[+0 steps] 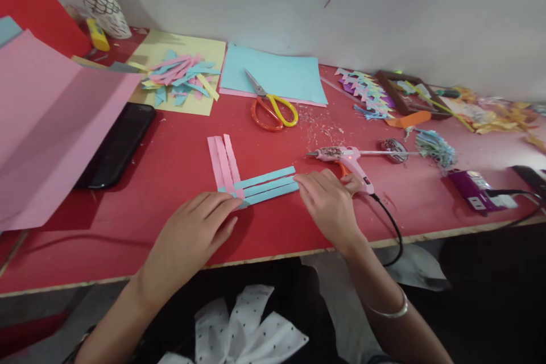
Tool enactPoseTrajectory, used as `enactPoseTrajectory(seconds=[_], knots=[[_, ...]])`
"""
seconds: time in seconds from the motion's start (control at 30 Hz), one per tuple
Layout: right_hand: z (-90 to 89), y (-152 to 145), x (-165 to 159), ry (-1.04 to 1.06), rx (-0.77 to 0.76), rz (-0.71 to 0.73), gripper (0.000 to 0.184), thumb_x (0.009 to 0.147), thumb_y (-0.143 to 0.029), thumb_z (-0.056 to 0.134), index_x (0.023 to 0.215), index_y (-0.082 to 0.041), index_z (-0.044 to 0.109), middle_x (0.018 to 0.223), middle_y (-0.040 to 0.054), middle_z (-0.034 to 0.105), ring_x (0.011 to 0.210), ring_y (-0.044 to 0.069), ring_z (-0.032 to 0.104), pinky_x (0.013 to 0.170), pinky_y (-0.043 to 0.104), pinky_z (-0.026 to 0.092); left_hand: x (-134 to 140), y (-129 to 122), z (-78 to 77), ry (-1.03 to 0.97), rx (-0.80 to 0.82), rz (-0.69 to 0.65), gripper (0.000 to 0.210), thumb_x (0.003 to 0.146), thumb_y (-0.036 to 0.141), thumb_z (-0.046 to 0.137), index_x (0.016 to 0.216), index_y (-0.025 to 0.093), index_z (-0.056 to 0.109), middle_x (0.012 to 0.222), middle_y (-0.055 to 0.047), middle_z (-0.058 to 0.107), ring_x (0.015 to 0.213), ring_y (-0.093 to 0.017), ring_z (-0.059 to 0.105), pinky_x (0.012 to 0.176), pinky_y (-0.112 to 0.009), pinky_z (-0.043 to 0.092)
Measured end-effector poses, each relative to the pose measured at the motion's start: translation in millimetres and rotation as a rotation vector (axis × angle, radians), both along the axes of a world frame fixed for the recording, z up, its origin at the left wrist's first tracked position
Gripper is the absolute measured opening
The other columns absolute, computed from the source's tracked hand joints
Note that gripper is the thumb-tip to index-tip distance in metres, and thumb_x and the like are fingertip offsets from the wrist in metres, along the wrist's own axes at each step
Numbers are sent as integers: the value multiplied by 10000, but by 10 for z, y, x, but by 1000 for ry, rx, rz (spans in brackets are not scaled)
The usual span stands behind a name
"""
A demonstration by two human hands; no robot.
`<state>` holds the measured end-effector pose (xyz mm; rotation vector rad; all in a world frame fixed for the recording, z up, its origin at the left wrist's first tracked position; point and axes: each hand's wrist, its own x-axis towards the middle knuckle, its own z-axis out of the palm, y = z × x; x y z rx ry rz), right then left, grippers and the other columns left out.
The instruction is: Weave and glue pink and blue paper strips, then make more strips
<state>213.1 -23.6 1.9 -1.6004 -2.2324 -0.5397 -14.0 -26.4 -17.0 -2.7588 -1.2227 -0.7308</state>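
Pink paper strips (224, 162) and blue paper strips (267, 183) lie on the table in an L, crossing over and under at the corner. My left hand (198, 222) rests at this corner, its fingertips on the strips and its thumb held apart below. At the right ends of the blue strips is my right hand (328, 202), thumb and index finger closed at one strip's end, the other fingers bent. Just beyond it lies a pink glue gun (350, 162) with a glue stick in its back and an orange trigger, partly behind my fingers.
Scissors (273, 111) lie open before blue sheets (273, 74). Cut strips (181, 77) pile on a yellow sheet (200, 108). At left, a pink sheet (51, 125) overhangs a black phone (123, 148). Rightward are a tassel (437, 148), a wooden frame (384, 81) and a purple power box (471, 190).
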Motion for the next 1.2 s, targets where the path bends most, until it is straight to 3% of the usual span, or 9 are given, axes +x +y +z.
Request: enactPoseTrajectory(seconds=[0.5,0.7,0.9,1.03,1.2], knots=[[-24,6,10,-169,4,22,264,864,-59,392,798,-179,618,568,-23,551,630,124,408,642,329,143,17,-23,24,45,84,21,300,885,182,321,921,163,618,801,-58,683,717,-170,629,646,-298,498],[11,-116,-86,-109,42,20,227,846,-78,430,785,-175,626,588,-25,560,598,110,393,624,326,154,21,-23,19,57,119,30,332,892,180,294,925,158,623,822,-68,687,715,-169,636,637,-296,496],[-50,-355,-353,-14,-90,171,308,921,-260,335,1049,-191,606,668,0,579,647,130,410,641,332,183,14,-21,-5,43,111,24,306,888,168,311,897,150,617,810,-62,680,698,-169,628,632,-295,483],[-81,-378,-402,-31,-211,127,381,916,-378,315,1101,-196,593,757,32,580,696,155,411,661,346,195,19,-21,15,34,113,17,315,888,159,301,871,145,615,795,-60,680,683,-166,624,620,-293,478],[-99,-370,-311,-10,-257,51,409,912,-391,305,1126,-182,583,792,43,569,740,166,425,671,345,198,10,-23,22,27,103,13,309,884,156,311,865,151,619,793,-50,682,687,-165,628,624,-295,479]])
